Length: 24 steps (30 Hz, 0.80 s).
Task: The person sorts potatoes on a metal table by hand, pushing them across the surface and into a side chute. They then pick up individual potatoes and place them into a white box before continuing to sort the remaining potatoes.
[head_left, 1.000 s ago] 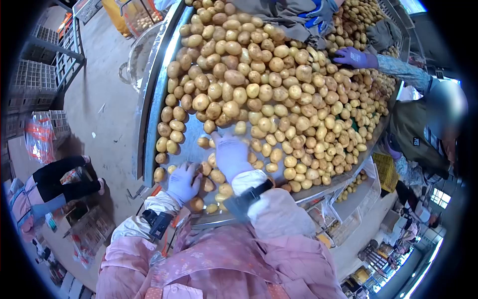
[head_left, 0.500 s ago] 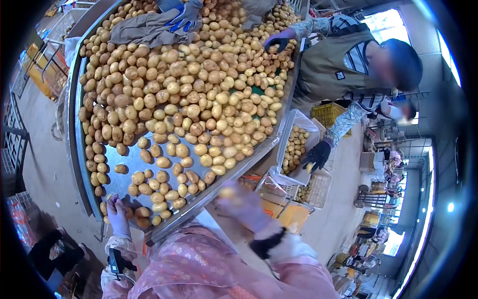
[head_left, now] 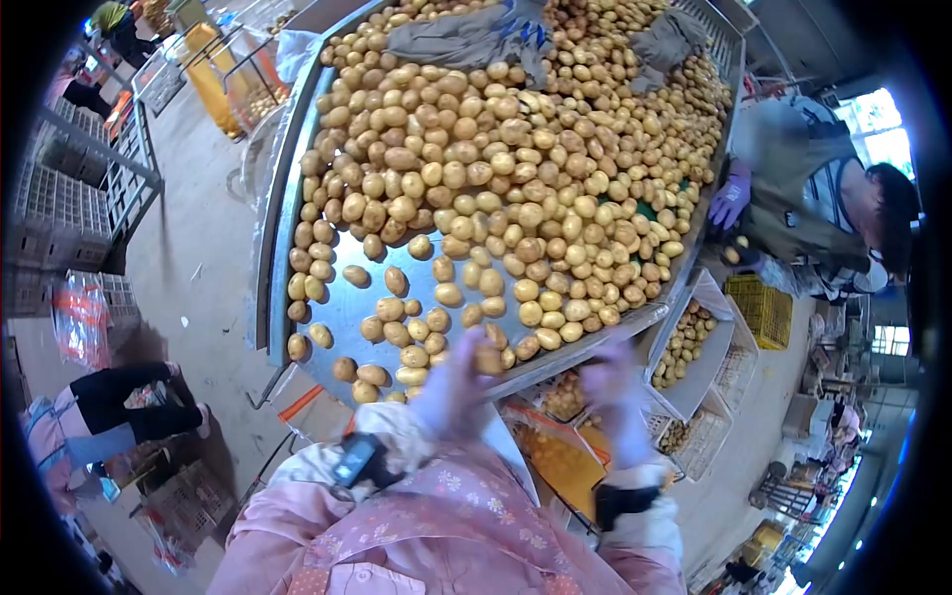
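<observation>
Steel table heaped with potatoes; left hand, right hand blurred, grip unreadable.

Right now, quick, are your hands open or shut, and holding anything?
Left hand: blurred, right by a potato at the table edge; grip cannot be told.
Right hand: blurred, just off the table edge; cannot be told.

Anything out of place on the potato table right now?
Grey fabric with a blue patch lies atop the potatoes at the far end of the metal table; cloth or a co-worker's sleeve, cannot tell. No spill or damage shows.
</observation>
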### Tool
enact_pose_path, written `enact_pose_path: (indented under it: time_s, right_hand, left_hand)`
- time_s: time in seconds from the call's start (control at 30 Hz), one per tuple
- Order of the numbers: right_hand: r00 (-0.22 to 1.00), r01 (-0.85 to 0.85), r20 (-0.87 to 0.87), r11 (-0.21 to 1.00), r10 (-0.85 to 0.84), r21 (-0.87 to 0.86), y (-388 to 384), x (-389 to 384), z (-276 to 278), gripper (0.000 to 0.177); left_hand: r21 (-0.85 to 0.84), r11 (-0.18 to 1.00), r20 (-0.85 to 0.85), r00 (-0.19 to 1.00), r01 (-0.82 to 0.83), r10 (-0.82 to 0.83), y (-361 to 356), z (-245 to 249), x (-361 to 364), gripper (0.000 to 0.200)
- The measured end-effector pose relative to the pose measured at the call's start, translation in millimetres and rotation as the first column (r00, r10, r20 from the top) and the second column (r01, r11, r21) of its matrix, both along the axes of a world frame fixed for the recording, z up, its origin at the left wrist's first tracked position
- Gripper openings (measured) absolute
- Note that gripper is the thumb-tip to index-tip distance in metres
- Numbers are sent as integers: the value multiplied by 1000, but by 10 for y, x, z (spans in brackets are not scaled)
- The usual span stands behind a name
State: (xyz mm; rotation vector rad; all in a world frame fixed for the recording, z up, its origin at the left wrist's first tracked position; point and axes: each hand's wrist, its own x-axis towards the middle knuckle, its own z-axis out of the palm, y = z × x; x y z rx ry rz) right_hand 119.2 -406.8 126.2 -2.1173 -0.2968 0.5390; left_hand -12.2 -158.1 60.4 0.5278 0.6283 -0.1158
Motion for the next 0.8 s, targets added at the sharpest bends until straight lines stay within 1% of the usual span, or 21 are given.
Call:
enact_pose_path:
  time_s: [0.03, 0.07, 0.1, 0.13, 0.17, 0.2, 0.23, 0.27, 0.3, 0.33, 0.37, 0.4, 0.43, 0.47, 0.53, 0.6, 0.63, 0.7, 0.73, 0.77, 0.8]
  right_hand:
    - [972, -205, 106, 978, 209, -48, 405, -245, -165, 49]
    - [922, -271, 262, 958, 285, -88, 664, -343, -323, 48]
    - [842, -327, 408, 935, 353, -135, 852, -336, -468, 48]
    - [959, -223, 171, 974, 227, -42, 951, -257, -506, 44]
    - [991, -102, -89, 995, 103, 16, 1039, -141, -540, 41]
    - [937, 34, -348, 999, -20, 35, 1153, -47, -583, 38]
    - [984, -40, -172, 999, 42, 16, 1271, 10, -653, 36]
    - [994, -107, 13, 994, 107, -15, 1385, 89, -746, 35]
    - [964, -167, 198, 984, 175, -55, 1496, 170, -811, 34]
    - [969, -218, 103, 973, 224, -70, 1711, 118, -753, 35]
    - [885, -360, 260, 922, 386, -142, 1888, 48, -912, 36]
    - [753, -477, 387, 847, 532, -235, 2049, -63, -1069, 36]
    - [685, -548, 322, 754, 653, -362, 2303, -155, -992, 33]
    - [601, -611, 246, 636, 760, -472, 2575, -201, -923, 31]
    - [590, -576, 171, 560, 789, -595, 2879, -339, -1220, 26]
    - [596, -563, 92, 496, 798, -661, 3097, -407, -1318, 23]
    - [611, -584, 105, 537, 784, -608, 3100, -415, -1421, 27]
    - [645, -604, 136, 611, 752, -512, 3023, -338, -1694, 36]
    - [742, -565, 208, 762, 637, -316, 2928, -286, -1611, 38]
    - [831, -490, 247, 866, 499, -102, 2789, -227, -1435, 39]
    - [903, -384, 253, 916, 347, 115, 2607, -166, -1276, 41]
  left_hand:
    - [-138, 990, 23, 999, 31, -28, -217, 107, 154, 46]
    - [238, 966, 95, 988, 100, -125, -304, 227, 170, 45]
    - [477, 868, 115, 969, 140, -219, -273, 245, 117, 45]
    - [690, 709, 101, 951, 145, -293, -243, 264, 63, 44]
    - [783, 604, 74, 941, 151, -331, -119, 206, -40, 45]
    - [861, 484, 40, 928, 156, -369, 31, 137, -167, 45]
    - [974, 123, -102, 856, 189, -507, 224, 8, -360, 47]
    - [954, -255, -279, 767, 155, -577, 451, -224, -599, 50]
    - [951, -301, -260, 728, 77, -635, 569, -695, -977, 49]
    - [960, -278, -214, 714, 28, -667, 799, -577, -1113, 43]
    - [973, -224, -192, 724, 53, -663, 956, -588, -1248, 42]
    - [983, -163, -171, 732, 83, -660, 1063, -596, -1409, 40]
    - [988, -97, -154, 746, 120, -648, 1093, -574, -1540, 39]
    - [983, -112, -186, 795, 149, -578, 1139, -503, -1587, 37]
    - [966, -158, -255, 862, 205, -438, 1367, -346, -1570, 34]
    - [975, -45, -224, 961, 219, -162, 1568, -378, -1533, 31]
    - [980, 9, -201, 979, 201, -15, 1660, -426, -1474, 29]
    - [982, 2, -187, 958, 191, 220, 1937, -553, -1377, 27]
    - [983, -56, -153, 954, 173, 259, 2072, -541, -1284, 27]
    - [982, -112, -116, 948, 154, 295, 2217, -522, -1183, 27]
    - [987, -52, -130, 940, 154, 315, 2372, -557, -1141, 27]
